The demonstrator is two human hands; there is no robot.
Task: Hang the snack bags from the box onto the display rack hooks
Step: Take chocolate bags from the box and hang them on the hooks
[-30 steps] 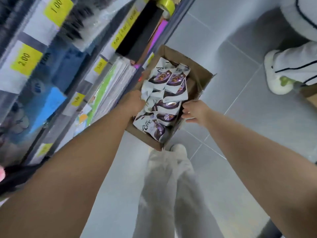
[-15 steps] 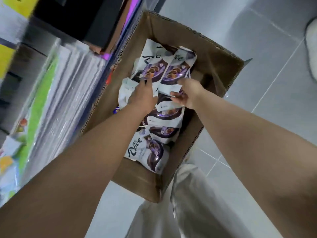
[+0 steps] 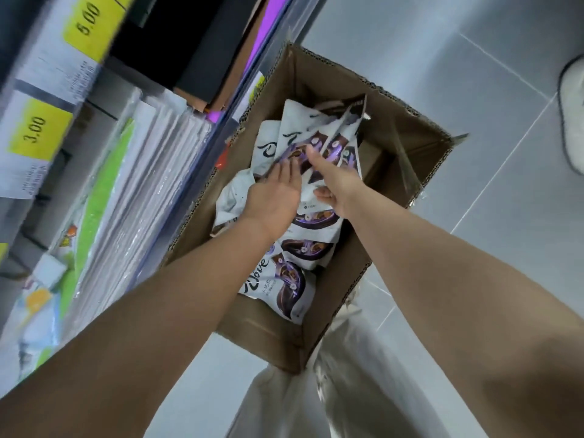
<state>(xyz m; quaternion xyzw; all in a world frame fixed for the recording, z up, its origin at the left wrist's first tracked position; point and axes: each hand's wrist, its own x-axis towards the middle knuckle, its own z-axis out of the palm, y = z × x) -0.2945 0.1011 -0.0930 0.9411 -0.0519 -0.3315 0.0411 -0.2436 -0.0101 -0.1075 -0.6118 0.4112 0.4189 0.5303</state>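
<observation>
Cardboard box [image 3: 398,143]: far snack bags [image 3: 311,126] now tip up on edge, right hand [image 3: 338,182] pinching them, left hand [image 3: 272,197] pressing straight-fingered.

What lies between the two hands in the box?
Head view: a fanned bunch of snack bags, left hand flat against it, right hand gripping it.
</observation>
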